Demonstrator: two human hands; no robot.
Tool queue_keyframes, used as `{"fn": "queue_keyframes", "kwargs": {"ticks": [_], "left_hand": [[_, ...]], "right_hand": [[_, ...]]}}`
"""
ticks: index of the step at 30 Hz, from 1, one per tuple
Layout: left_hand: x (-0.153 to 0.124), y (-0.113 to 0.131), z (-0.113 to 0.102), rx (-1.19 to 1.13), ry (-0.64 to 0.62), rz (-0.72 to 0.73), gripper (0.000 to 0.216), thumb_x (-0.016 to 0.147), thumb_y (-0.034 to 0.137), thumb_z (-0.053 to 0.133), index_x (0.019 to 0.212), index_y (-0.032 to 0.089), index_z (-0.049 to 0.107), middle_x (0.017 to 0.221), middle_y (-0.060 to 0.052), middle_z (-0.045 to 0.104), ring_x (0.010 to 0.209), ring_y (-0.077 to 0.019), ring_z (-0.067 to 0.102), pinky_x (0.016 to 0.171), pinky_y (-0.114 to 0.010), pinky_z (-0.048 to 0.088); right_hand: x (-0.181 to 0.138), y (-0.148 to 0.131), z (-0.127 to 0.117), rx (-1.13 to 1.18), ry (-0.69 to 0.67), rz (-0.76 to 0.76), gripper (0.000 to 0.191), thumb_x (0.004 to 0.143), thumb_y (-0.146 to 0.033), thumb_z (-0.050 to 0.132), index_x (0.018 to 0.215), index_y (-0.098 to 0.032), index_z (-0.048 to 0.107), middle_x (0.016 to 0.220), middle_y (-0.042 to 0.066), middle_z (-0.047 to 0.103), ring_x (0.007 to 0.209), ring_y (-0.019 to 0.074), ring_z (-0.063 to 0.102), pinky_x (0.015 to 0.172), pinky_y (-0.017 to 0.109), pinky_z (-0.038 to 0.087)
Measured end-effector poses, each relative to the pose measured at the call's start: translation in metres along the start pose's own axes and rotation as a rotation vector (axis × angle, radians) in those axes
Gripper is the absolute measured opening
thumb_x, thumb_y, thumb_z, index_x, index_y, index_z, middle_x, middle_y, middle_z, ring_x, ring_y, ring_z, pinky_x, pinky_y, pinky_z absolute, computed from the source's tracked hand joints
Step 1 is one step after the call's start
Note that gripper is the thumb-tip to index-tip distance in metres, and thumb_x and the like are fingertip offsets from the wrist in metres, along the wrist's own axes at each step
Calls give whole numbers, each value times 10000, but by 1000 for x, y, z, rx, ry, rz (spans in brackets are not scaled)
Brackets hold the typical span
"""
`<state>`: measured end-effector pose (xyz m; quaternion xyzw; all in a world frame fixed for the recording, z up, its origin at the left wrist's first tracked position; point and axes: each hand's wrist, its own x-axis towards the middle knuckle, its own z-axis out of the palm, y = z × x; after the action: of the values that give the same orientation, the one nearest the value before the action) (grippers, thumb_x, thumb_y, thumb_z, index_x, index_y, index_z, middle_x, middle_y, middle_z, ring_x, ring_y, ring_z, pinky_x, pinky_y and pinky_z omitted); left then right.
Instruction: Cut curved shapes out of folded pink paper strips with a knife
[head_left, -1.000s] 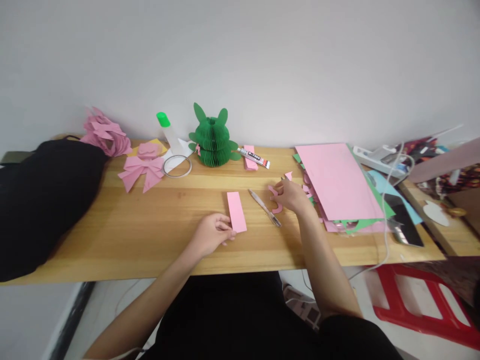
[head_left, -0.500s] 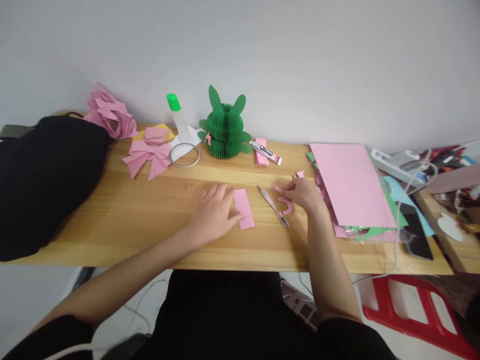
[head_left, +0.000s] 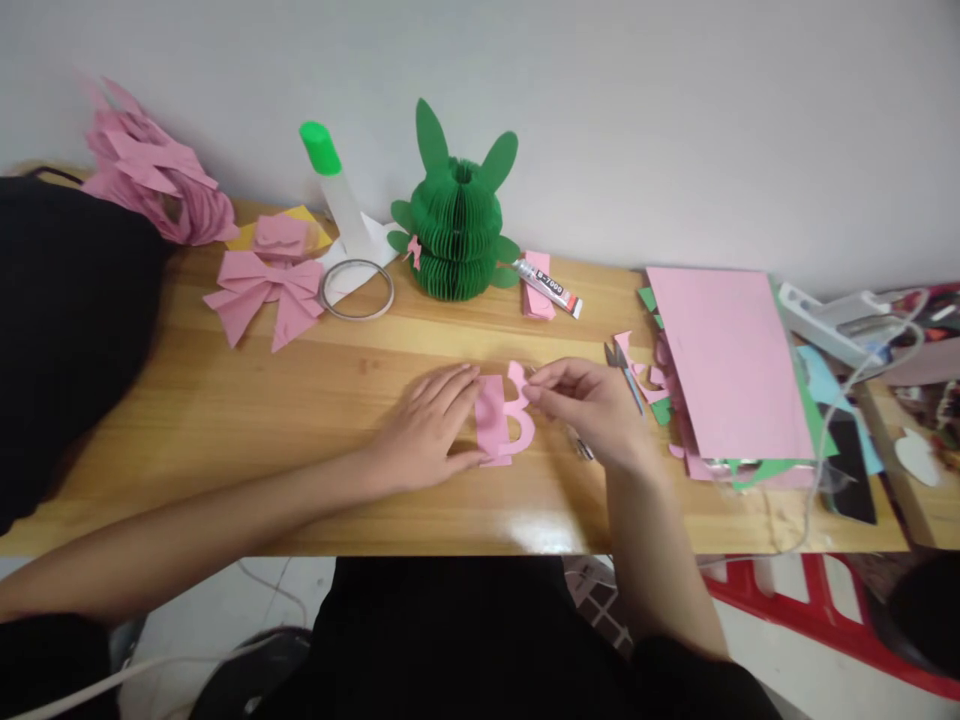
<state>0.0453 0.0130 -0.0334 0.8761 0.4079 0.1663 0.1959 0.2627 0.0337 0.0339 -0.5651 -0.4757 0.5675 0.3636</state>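
Note:
My left hand (head_left: 430, 425) lies flat with fingers stretched out, its fingertips at the left edge of a pink paper rectangle (head_left: 491, 405) on the table. Between finger and thumb, my right hand (head_left: 589, 405) pinches a curvy pink paper cutout (head_left: 528, 430), shaped like a 3. The cutout overlaps the right side of the rectangle. Beneath my right hand a pen (head_left: 579, 443) is mostly hidden; only its end shows. Just right of that hand lie a small pair of scissors (head_left: 628, 380) and pink paper scraps.
Behind my hands stand a green honeycomb paper figure (head_left: 457, 235) and a green-capped glue bottle (head_left: 341, 200). A tape roll (head_left: 358, 290), pink bow (head_left: 262, 295) and glue tube (head_left: 551, 288) lie nearby. Pink sheets (head_left: 735, 370) are stacked right; black cloth (head_left: 67, 330) covers the left.
My right hand has carried the pink cutout leftward onto the pink rectangle. The scissors, formerly mostly hidden by that hand, now show. The camera view has shifted closer.

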Motion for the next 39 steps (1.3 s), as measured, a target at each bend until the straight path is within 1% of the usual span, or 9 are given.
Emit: {"fn": "queue_keyframes", "kwargs": {"ticks": [2,5,10,13,17,21,24,31,39], "left_hand": [[-1,-3,2,-42,102,-1,678,896,451,618,1430,87,414,1479,-235,478,1396,-360,435,1154,-553,364],[-2,-5,3,-78,205,-9,582,915,346,589,1394,52,437,1392,-244,541,1333,-356,498,1107,-559,435],[-2,-5,0,-39,220,14,455,927,209,531,1334,7,499,1339,-243,592,1301,-350,534,1074,-555,484],[-4,-4,-2,41,226,86,397,935,159,501,1301,12,541,1349,-220,611,1304,-343,546,1082,-540,483],[-6,-3,-2,135,240,177,308,937,102,482,1202,28,622,1296,-180,669,1269,-322,590,1089,-515,471],[-6,-1,0,176,267,176,291,934,102,489,1152,9,657,1268,-203,679,1246,-345,607,1076,-520,469],[-6,0,0,200,266,161,300,934,117,489,1152,2,661,1277,-219,669,1247,-364,604,1060,-531,478],[-4,0,-1,192,248,124,313,939,145,481,1158,14,663,1304,-216,653,1269,-362,584,1072,-539,469],[-4,1,-2,176,201,101,344,936,162,492,1200,17,658,1319,-209,644,1288,-374,560,1084,-553,451]], "right_hand": [[6,14,14,95,-33,73,313,550,-371,891,694,-175,694,628,-13,693,531,87,585,529,233,479],[14,31,24,127,-30,119,319,539,-377,892,700,-172,707,656,-6,713,562,88,612,573,240,504],[17,40,22,7,8,132,258,576,-345,851,719,-165,734,688,16,732,586,107,624,586,264,506],[16,41,22,-71,15,114,196,622,-322,807,726,-167,745,688,27,738,583,115,619,571,272,499],[15,44,23,-199,31,41,148,685,-306,754,737,-168,769,696,43,755,574,119,615,548,269,484],[13,44,26,-274,50,9,109,718,-249,726,768,-173,787,715,46,767,573,122,636,561,271,512],[12,43,29,-318,88,1,100,714,-210,716,775,-177,787,704,39,772,567,123,653,577,274,531],[10,38,33,-355,116,-6,92,717,-202,712,770,-170,780,733,48,790,625,148,705,602,277,546],[8,42,37,-449,150,-64,85,752,-214,699,774,-180,774,718,37,780,624,158,701,617,305,533]]}}
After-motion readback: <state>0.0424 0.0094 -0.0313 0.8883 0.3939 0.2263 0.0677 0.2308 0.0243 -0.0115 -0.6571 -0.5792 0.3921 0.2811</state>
